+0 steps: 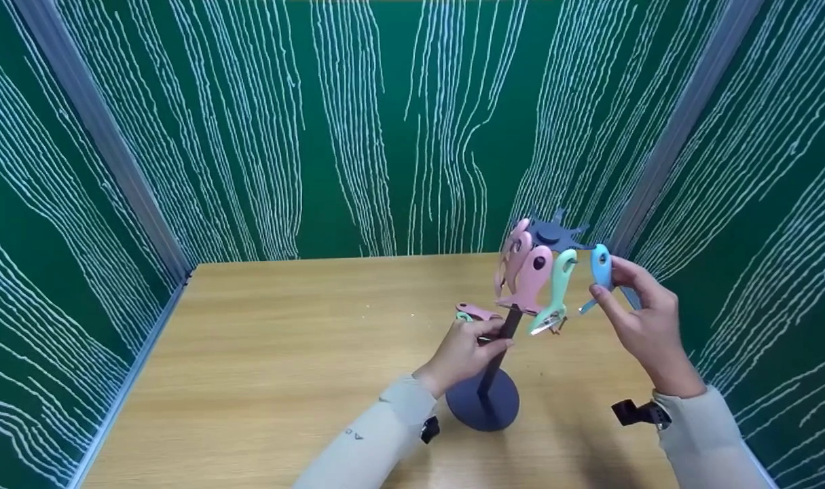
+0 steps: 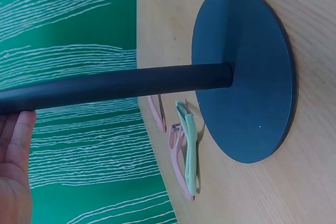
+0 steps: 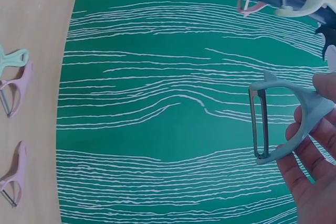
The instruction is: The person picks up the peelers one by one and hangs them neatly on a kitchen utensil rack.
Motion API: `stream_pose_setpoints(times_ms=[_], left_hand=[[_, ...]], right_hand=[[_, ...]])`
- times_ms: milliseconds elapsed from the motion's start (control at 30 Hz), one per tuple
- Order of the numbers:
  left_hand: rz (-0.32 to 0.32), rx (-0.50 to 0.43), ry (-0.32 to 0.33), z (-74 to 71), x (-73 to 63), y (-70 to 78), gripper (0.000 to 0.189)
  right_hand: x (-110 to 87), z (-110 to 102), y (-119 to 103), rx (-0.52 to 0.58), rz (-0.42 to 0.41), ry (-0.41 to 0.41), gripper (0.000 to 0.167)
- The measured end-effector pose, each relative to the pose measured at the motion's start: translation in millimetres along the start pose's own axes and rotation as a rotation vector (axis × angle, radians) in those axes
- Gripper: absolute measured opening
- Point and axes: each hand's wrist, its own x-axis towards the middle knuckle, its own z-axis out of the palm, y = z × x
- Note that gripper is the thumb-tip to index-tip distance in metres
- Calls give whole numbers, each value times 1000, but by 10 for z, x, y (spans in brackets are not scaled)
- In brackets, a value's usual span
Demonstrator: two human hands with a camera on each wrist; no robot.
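Note:
A dark rack stand rises from a round base, with hooks spread around its top. My left hand grips the pole about halfway up, thumb on the near side. Pinched by its handle in my right hand is a blue peeler, its eye hole at the tip of a right-hand hook. In the right wrist view the blade of this Y-shaped peeler points away from the fingers. Several pink peelers and a green peeler hang from neighbouring hooks.
Behind the pole, pink peelers and a green peeler lie on the wooden table. Green panels with pale wavy lines enclose the table at the back and both sides.

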Motion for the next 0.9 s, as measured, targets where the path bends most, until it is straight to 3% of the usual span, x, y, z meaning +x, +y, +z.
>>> stream_pose_setpoints(times_ms=[333,633,900], left_hand=[[-12,-4,-2,-5,-10,5,31],[22,11,6,-4,-17,2,31],[33,16,-2,-8,-19,9,29]], right_hand=[[62,-46,-104,20,-84,26,53],[100,-38,-297,74,-152,24,54],[156,21,-334,77,-166,-5,56]])
